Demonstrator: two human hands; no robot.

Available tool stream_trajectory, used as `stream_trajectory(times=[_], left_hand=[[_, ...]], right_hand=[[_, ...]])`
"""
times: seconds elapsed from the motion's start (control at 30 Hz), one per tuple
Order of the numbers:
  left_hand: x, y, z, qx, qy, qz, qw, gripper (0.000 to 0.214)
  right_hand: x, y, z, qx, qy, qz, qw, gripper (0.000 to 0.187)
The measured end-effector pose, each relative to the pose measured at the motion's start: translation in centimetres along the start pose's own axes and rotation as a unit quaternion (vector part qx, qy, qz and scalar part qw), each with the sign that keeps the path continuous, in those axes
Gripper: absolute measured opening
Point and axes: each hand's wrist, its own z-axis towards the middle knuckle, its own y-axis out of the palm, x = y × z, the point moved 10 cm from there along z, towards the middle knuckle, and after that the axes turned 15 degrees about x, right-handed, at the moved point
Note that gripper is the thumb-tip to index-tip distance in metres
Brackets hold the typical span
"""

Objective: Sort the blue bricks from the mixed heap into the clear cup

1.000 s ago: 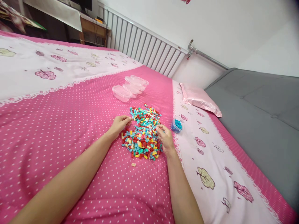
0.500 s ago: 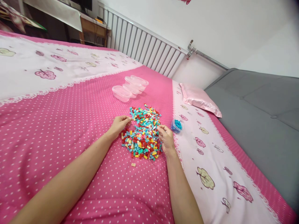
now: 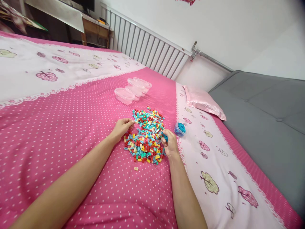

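Note:
A pile of small toy building bricks (image 3: pixel 146 148) in red, yellow, blue, teal and white lies on the pink dotted bedspread (image 3: pixel 90 127). At its left edge is my left hand (image 3: pixel 122 128), thumb and fingers pinched together; whether anything is between them I cannot make out. My right hand (image 3: pixel 170 143) is closed at the right edge of the pile, with blue bricks (image 3: pixel 165 136) showing in its curled fingers. Just beyond it stands a clear plastic container (image 3: pixel 177 130) holding blue bricks (image 3: pixel 181 127). One cream brick (image 3: pixel 136 168) lies apart on the near side.
Several clear oval plastic containers (image 3: pixel 125 93) stand in a row beyond the pile. A pink pillow (image 3: pixel 203 101) lies at the far right, by the grey padded headboard (image 3: pixel 262 108). A metal rail (image 3: pixel 147 41) runs along the bed's far side, with a desk (image 3: pixel 95 27) at the far left.
My right hand has turned and curled slightly, so blue bricks now show in its fingers. My left hand has hardly moved, and the pile looks the same.

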Motion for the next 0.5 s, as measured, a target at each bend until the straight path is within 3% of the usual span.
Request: stream_trajectory(times=[0.13,0.37,0.5], left_hand=[[0.0,0.0,0.0,0.000,0.002,0.000,1.000,0.026],[-0.1,0.0,0.0,0.000,0.001,0.001,1.000,0.026],[0.0,0.0,0.0,-0.001,0.003,0.002,1.000,0.025]], right_hand=[[0.0,0.0,0.0,0.002,0.004,0.017,1.000,0.015],[1.2,0.4,-0.6,-0.015,0.191,0.158,0.969,0.011],[0.9,0.8,-0.9,-0.032,0.200,0.166,0.965,0.013]])
